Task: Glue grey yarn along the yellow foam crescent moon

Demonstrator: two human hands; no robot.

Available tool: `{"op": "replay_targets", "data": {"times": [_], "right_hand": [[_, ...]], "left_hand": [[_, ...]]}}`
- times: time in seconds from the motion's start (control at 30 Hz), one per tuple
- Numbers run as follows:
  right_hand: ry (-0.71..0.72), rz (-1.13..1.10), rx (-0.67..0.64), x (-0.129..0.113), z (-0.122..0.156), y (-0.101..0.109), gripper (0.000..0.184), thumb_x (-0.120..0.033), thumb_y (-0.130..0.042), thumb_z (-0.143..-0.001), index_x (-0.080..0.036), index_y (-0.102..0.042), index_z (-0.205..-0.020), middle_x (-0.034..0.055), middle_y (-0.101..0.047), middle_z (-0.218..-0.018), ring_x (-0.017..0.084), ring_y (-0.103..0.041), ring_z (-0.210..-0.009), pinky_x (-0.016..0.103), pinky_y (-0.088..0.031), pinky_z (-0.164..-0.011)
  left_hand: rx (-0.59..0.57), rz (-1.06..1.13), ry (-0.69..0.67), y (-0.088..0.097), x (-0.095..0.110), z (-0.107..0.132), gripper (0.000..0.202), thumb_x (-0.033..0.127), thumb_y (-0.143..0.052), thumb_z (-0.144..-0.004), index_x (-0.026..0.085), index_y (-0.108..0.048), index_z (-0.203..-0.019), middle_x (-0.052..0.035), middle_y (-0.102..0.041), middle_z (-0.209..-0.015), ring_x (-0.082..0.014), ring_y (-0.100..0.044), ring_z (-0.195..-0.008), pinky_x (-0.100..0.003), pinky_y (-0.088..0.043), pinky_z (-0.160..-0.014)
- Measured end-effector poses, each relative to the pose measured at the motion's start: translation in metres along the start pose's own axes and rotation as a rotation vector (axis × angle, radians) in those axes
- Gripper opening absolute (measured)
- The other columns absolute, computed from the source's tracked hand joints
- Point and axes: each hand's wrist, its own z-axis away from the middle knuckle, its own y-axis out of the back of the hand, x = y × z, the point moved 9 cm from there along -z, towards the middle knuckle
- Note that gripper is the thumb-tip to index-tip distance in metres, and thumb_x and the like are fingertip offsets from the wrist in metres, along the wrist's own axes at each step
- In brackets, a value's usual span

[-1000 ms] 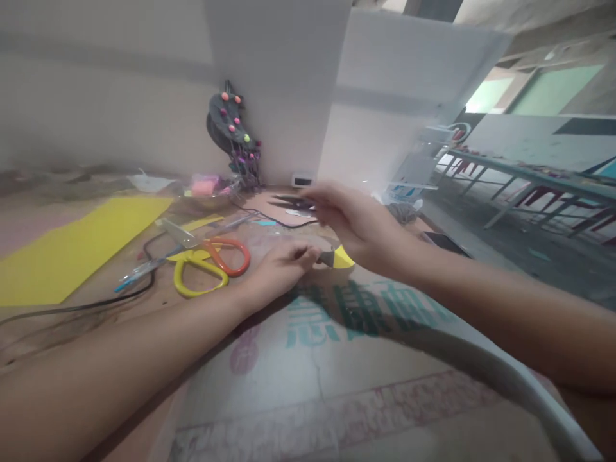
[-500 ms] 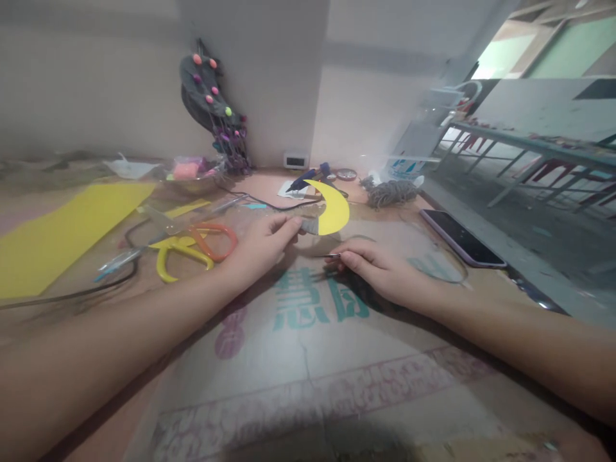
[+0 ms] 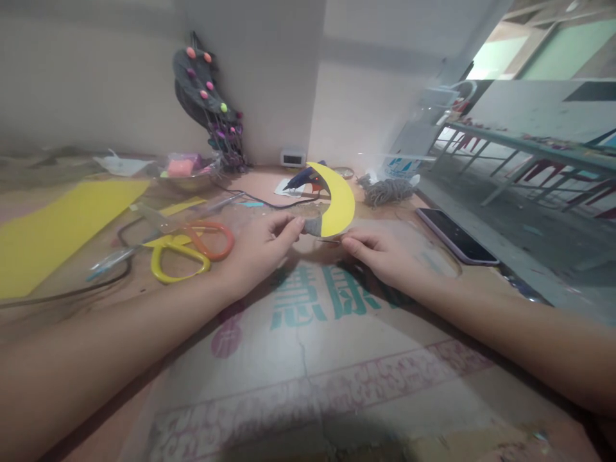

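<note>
A yellow paper crescent (image 3: 341, 200) is pinched at its lower end in my left hand (image 3: 269, 247), where grey yarn (image 3: 314, 225) wraps around it. The other tip points up and to the left. My right hand (image 3: 380, 253) is closed just below and right of the crescent, its thumb and forefinger pressed on a thin grey strand that looks like yarn. That strand runs left from the fingertips under the crescent's wrapped end. Scissors (image 3: 180, 260) with yellow and orange handles lie beside my left wrist.
Behind the crescent rests a blue glue gun (image 3: 301, 179) with its cord. A grey yarn bundle (image 3: 387, 191) and a phone (image 3: 455, 236) lie to the right. Yellow sheet (image 3: 72, 224) is at left. A dark decorated crescent (image 3: 197, 90) leans on the wall.
My right hand has moved up, bringing the strand close under the crescent. The crescent has risen slightly and turned a little toward me, still in my left hand.
</note>
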Motion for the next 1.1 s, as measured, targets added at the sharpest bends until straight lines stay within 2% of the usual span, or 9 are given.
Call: {"op": "replay_targets", "data": {"times": [0.13, 0.43, 0.87, 1.1], "right_hand": [[-0.033, -0.031, 0.006, 0.0028, 0.0005, 0.0009, 0.034, -0.045, -0.048, -0.092, -0.022, -0.074, -0.093, 0.0043, -0.073, -0.088, 0.023, -0.065, -0.082, 0.034, -0.051, -0.070], [-0.023, -0.141, -0.022, 0.0068, -0.0005, -0.0047, 0.033, -0.045, -0.049, -0.092, -0.023, -0.074, -0.093, 0.0041, -0.072, -0.088, 0.022, -0.067, -0.083, 0.034, -0.053, -0.072], [-0.086, -0.103, -0.007, 0.0078, 0.0009, -0.0018, 0.035, -0.046, -0.051, -0.089, -0.021, -0.075, -0.090, 0.0034, -0.072, -0.080, 0.018, -0.062, -0.067, 0.029, -0.047, -0.057], [-0.060, -0.092, -0.020, 0.0085, -0.0004, -0.0033, 0.039, -0.049, -0.049, -0.090, -0.021, -0.075, -0.093, 0.0038, -0.070, -0.080, 0.020, -0.063, -0.072, 0.030, -0.048, -0.061]], "left_hand": [[0.020, -0.039, -0.014, 0.0015, 0.0025, 0.0003, 0.032, 0.033, -0.045, -0.094, 0.017, -0.057, -0.070, 0.0017, -0.056, -0.068, -0.0131, -0.050, -0.067, -0.023, -0.038, -0.061], [0.002, -0.140, -0.109, -0.0014, 0.0099, 0.0017, 0.032, 0.034, -0.045, -0.095, 0.016, -0.060, -0.073, 0.0007, -0.059, -0.070, -0.0142, -0.054, -0.070, -0.024, -0.037, -0.063], [0.001, -0.162, -0.127, -0.0024, 0.0079, 0.0025, 0.034, 0.036, -0.044, -0.096, 0.017, -0.060, -0.072, 0.0004, -0.059, -0.071, -0.0149, -0.054, -0.071, -0.025, -0.037, -0.064], [0.006, -0.134, -0.130, -0.0017, 0.0092, 0.0016, 0.033, 0.034, -0.044, -0.096, 0.017, -0.060, -0.073, 0.0009, -0.058, -0.071, -0.0141, -0.053, -0.070, -0.025, -0.037, -0.065]]}}
